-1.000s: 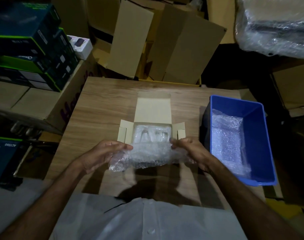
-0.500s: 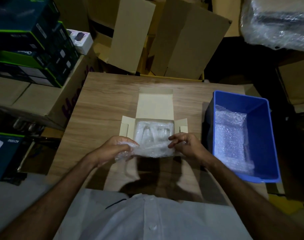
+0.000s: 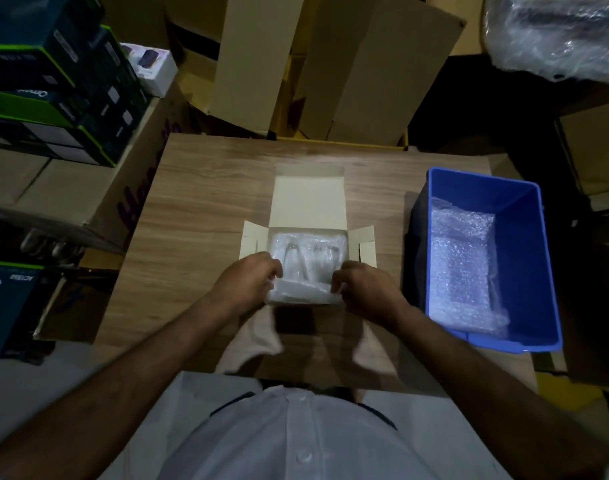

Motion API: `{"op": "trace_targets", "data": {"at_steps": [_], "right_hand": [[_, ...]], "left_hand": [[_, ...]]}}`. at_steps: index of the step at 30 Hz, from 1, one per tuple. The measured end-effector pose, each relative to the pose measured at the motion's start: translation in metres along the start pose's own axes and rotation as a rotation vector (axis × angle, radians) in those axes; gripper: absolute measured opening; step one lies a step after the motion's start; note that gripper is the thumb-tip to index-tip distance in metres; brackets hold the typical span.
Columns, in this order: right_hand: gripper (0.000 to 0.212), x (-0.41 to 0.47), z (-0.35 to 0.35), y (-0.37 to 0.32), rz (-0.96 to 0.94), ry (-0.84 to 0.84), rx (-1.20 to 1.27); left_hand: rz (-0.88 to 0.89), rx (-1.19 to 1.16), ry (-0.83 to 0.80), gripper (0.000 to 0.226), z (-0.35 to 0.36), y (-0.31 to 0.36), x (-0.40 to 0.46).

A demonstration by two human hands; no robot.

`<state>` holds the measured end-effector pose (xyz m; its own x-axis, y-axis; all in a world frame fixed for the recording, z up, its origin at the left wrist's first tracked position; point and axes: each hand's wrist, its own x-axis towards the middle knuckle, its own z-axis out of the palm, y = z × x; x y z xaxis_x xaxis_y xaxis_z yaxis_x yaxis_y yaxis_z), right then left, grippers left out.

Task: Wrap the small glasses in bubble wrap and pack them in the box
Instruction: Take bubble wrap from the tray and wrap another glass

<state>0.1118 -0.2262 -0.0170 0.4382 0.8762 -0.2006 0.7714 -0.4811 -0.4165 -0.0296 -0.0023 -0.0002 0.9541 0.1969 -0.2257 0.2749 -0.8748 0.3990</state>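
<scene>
Fingers (image 3: pixel 274 271) of the left hand (image 3: pixel 247 285) curled over the left end of a bubble-wrapped bundle (image 3: pixel 301 293), and the fingers of the right hand (image 3: pixel 365 289) curled over its right end, so both hands gripped the bundle between them. It sat at the near edge of the small cardboard box (image 3: pixel 310 206), partly over the opening; whether its underside had touched the box floor could not be told. Just beyond the fingertips, inside the box, lay more bubble wrap with small glasses (image 3: pixel 308 252) showing dimly through it, side by side. The box lid stood open away from the fingers, its side flaps spread out to either side on the wooden table (image 3: pixel 209 188).

Well off to the right of the right hand's fingers stood a blue bin (image 3: pixel 542 258) with spare sheets of bubble wrap (image 3: pixel 464 261) lying in it.

Judging by this, wrapping of this piece looked finished and the packing step was in hand. The next move would call for easing the bundle down and forward into the free space beside the wrapped glasses, keeping the wrap tucked so it did not spring open, then letting go.
</scene>
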Motion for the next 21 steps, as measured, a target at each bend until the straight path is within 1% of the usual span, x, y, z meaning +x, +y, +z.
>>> {"op": "trace_targets", "data": {"at_steps": [3,6,9,11,14,16,18,20,21], "right_hand": [[0.014,0.001,0.007,-0.006,-0.071,0.031,-0.178],[0.010,0.001,0.012,-0.013,-0.081,0.017,-0.310],[0.012,-0.002,0.014,-0.018,-0.069,-0.015,-0.350],[0.016,-0.008,0.018,-0.022,-0.047,-0.038,-0.359],[0.022,-0.012,0.020,-0.032,0.007,-0.067,-0.397],[0.024,-0.007,0.015,-0.039,0.041,-0.121,-0.479],[0.021,0.000,0.007,-0.045,0.030,-0.168,-0.579],[0.013,0.008,0.001,-0.047,0.030,-0.184,-0.552],[0.012,0.012,-0.001,-0.046,0.035,-0.179,-0.510]], "left_hand": [[0.083,0.296,-0.059,0.024,0.005,0.010,0.005],[0.128,0.470,-0.103,0.022,0.009,0.017,0.010],[0.146,0.520,-0.153,0.019,0.012,0.022,0.013],[0.156,0.557,-0.226,0.015,0.011,0.026,0.015],[0.182,0.608,-0.313,0.017,0.010,0.028,0.021],[0.179,0.604,-0.369,0.020,0.011,0.026,0.024],[0.151,0.590,-0.458,0.020,0.010,0.024,0.025],[0.126,0.576,-0.539,0.018,0.007,0.026,0.026],[0.122,0.568,-0.559,0.018,0.006,0.026,0.026]]}}
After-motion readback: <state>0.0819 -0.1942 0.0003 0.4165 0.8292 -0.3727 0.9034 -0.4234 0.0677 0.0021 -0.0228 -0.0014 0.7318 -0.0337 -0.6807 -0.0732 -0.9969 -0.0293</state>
